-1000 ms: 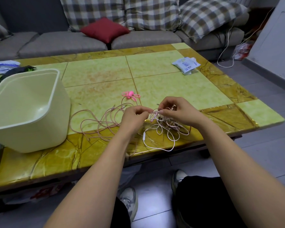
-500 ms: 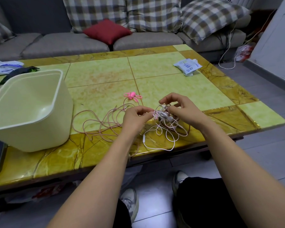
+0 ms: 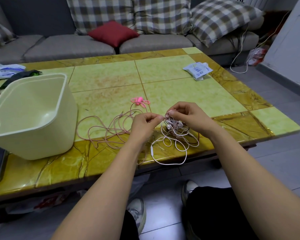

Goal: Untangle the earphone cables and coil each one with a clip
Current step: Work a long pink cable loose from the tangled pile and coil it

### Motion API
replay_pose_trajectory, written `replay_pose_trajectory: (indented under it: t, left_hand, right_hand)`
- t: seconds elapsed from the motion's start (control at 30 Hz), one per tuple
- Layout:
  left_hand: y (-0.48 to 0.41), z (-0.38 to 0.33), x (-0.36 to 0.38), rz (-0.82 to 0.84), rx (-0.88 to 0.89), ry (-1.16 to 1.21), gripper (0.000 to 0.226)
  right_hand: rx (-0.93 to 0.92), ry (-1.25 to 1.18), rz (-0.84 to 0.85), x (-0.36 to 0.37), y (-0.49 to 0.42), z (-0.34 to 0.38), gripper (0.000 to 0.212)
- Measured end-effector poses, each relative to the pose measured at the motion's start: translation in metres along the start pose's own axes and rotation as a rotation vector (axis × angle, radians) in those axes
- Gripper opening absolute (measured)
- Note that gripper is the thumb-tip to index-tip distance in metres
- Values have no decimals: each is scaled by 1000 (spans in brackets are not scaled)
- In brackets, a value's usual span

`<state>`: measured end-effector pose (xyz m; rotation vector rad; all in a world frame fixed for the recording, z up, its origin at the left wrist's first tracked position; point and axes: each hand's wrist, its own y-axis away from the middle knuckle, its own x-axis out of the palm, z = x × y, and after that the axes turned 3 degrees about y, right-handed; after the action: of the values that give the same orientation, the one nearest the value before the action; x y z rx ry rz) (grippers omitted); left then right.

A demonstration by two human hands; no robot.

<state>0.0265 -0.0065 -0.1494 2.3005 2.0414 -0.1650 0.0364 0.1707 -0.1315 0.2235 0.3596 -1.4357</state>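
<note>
The knot (image 3: 176, 129) of pale pink earphone cable sits close to the near edge of the tabletop (image 3: 189, 94), a bit right of the middle. The earbuds are bunched at the top of it and the loops spill toward that edge. One loop carries the inline remote (image 3: 151, 150) right out to the edge.

The right hand (image 3: 189, 116) is on top of the knot, fingers curled, pinching the upper strands. The left hand (image 3: 144, 122) is just beside it with thumb and forefinger pinched on a strand coming out of the knot's left side. The two pinch points nearly touch.

What matters here, I think: the knot is on the right hand's side, and the long loose cable (image 3: 107, 130) fans out to the left, roughly along the near edge. So I'd guess the left hand pulls leftward, away from the knot, while the right just anchors it. Can't tell exactly which strand is in the left pinch, too fine.

The pink clips (image 3: 139, 101) lie just past the left hand toward the tabletop's middle, not touching the knot. Cream tub (image 3: 33, 118) sits at the left end, a white packet (image 3: 197, 70) near the far right corner.
</note>
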Motion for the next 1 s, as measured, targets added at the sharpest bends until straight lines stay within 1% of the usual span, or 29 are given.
replay_pose_trajectory:
  t: [0.2, 0.43, 0.6, 0.73, 0.87, 1.0]
  left_hand:
    - [0, 0, 0, -3, -11, -26, 15]
    - [-1, 1, 3, -27, -7, -85, 14]
    - [0, -2, 4, -42, -32, -87, 9]
    - [0, -2, 3, -32, -54, -101, 5]
    - [3, -4, 4, -13, -28, -122, 4]
    - [3, -2, 4, -30, -45, -130, 7]
  right_hand:
    - [0, -70, -20, -2, 0, 1, 15]
    - [-8, -8, -89, -1, 2, 5, 11]
    - [22, 18, -102, -2, 3, 2, 26]
    - [16, 14, -86, -2, 3, 4, 17]
    - [-24, 54, -37, 2, 3, 5, 20]
    - [-29, 129, -89, 1, 3, 3, 21]
